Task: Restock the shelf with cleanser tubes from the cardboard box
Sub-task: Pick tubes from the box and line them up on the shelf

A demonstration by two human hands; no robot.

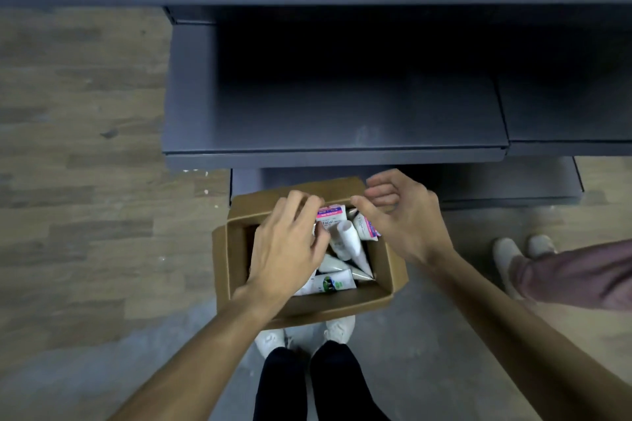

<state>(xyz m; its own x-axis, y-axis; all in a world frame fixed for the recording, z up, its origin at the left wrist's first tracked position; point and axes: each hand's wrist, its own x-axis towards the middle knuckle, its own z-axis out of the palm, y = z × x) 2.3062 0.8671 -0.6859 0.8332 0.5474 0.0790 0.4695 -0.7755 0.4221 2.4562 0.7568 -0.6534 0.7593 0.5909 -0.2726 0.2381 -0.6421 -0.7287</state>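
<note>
An open cardboard box (236,249) stands on the floor in front of a dark grey shelf (342,112). Several white cleanser tubes lie jumbled inside it; one has a pink band (331,213), another a green label (333,282). My left hand (289,244) reaches into the box, its fingers curled round the pink-banded tube's left side. My right hand (398,215) hovers over the box's far right corner with loosely curled fingers, its thumb close to another pink-marked tube (367,227). It holds nothing that I can see.
The shelf board shown is bare, with another board (567,112) to its right and a lower one (496,184) behind the box. My white shoes (338,328) stand just behind the box. Another person's leg and shoes (519,253) are at the right. Wood-look floor lies left.
</note>
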